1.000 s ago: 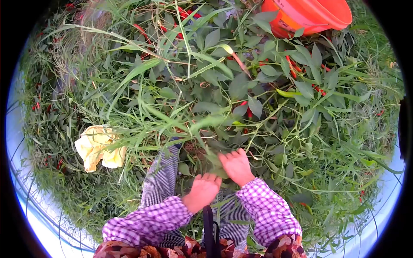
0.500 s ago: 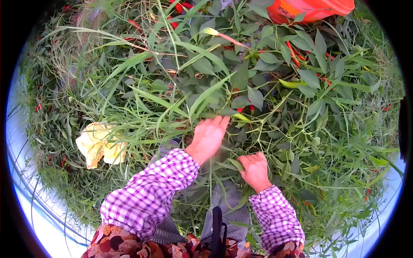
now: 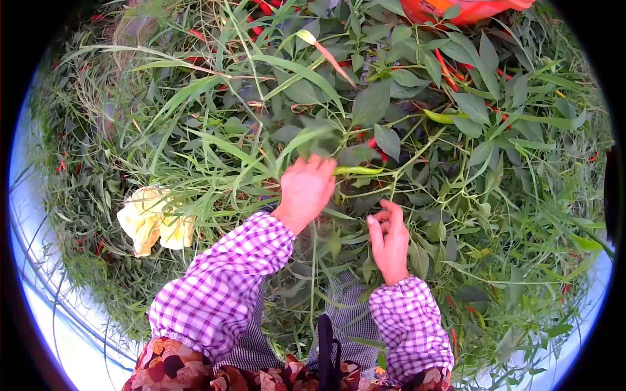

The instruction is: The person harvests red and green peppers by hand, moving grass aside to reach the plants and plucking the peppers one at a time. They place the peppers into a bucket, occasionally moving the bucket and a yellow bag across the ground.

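Among grass and pepper leaves, my left hand (image 3: 304, 189) has its fingers closed, and what they hold, if anything, is hidden. A green pepper (image 3: 358, 171) points out to the right from beside its fingertips. My right hand (image 3: 389, 241) is lower and to the right, fingers raised and apart, with nothing seen between them. Red peppers (image 3: 446, 70) hang at the upper right, and a yellow-green pepper (image 3: 446, 118) lies below them. Both forearms wear purple checked sleeves.
An orange-red bucket (image 3: 466, 12) stands at the top right. A pale yellow cloth or glove (image 3: 149, 221) lies on the plants at the left. Long grass blades (image 3: 303, 68) and a pink-tipped stalk (image 3: 334, 60) cross above my hands.
My left hand has moved slightly up and left and curled its fingers. My right hand has risen and opened from a closed pose. The bucket sits higher in view.
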Action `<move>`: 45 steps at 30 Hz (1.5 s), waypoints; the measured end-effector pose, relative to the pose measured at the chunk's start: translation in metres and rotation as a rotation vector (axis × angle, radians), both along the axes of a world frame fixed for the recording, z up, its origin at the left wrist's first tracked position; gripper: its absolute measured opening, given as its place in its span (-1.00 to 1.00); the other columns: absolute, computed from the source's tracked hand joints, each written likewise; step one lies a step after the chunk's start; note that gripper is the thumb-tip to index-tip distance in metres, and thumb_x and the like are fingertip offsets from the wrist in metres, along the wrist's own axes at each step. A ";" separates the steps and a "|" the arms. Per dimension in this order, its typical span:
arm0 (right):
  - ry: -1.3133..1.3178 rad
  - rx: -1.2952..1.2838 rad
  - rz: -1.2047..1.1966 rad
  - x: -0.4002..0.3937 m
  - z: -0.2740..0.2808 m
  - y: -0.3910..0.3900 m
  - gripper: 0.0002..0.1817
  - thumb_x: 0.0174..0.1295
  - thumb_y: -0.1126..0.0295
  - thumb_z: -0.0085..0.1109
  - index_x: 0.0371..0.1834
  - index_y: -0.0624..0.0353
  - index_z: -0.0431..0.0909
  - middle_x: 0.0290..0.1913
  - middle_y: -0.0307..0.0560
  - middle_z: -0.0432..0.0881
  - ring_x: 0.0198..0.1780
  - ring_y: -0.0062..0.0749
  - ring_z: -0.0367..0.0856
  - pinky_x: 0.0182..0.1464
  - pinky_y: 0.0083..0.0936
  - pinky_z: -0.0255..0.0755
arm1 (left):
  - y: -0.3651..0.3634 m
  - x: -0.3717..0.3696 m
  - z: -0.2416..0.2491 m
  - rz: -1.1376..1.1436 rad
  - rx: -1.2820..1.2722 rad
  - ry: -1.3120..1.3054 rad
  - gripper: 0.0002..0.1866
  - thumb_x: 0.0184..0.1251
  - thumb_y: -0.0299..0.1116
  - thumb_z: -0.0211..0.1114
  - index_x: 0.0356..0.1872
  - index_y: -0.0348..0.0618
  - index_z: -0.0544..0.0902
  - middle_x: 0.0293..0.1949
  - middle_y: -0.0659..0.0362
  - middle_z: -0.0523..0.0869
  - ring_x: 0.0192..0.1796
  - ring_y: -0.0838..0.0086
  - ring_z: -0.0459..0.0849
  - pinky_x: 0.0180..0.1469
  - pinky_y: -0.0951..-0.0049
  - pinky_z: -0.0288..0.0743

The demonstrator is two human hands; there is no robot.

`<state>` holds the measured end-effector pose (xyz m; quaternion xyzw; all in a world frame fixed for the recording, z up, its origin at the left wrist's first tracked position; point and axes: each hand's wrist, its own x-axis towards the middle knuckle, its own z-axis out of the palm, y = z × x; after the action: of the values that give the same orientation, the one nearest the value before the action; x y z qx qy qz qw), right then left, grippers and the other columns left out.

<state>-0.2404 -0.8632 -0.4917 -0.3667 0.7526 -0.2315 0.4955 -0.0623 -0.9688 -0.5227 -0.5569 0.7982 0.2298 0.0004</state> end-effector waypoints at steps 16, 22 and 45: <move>0.267 -0.233 0.262 0.027 -0.005 -0.028 -0.59 0.21 0.40 0.25 0.13 0.17 0.43 0.13 0.04 0.52 -0.20 -0.15 0.67 -0.15 -0.31 0.56 | -0.013 0.017 -0.014 0.365 -0.058 -0.052 -0.72 0.11 -0.36 0.31 -0.16 -0.06 0.46 -0.37 0.13 0.65 -0.39 0.16 0.66 -0.36 0.15 0.54; 0.508 0.047 0.499 0.041 -0.027 -0.062 -0.50 0.16 0.47 0.15 0.20 0.30 0.33 0.20 0.15 0.38 -0.09 -0.02 0.64 -0.10 -0.22 0.58 | -0.019 -0.002 -0.007 -0.361 -0.357 0.087 -0.78 0.03 -0.36 0.23 -0.23 -0.05 0.57 -0.25 0.20 0.59 -0.18 0.34 0.61 -0.25 0.38 0.45; 0.428 -0.382 0.433 -0.027 -0.012 -0.017 -0.84 0.00 0.40 0.35 -0.32 0.09 0.63 -0.22 -0.15 0.54 -0.21 -0.22 0.60 -0.27 -0.34 0.52 | -0.009 -0.044 0.030 -0.995 -0.220 0.041 -0.84 -0.10 -0.32 0.27 -0.45 -0.10 0.65 -0.41 0.25 0.54 -0.06 0.35 0.54 0.32 0.12 0.27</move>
<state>-0.2670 -0.8802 -0.5042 -0.6440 0.6872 -0.1758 0.2867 -0.1066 -0.9777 -0.4931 -0.1014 0.9860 0.1273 0.0356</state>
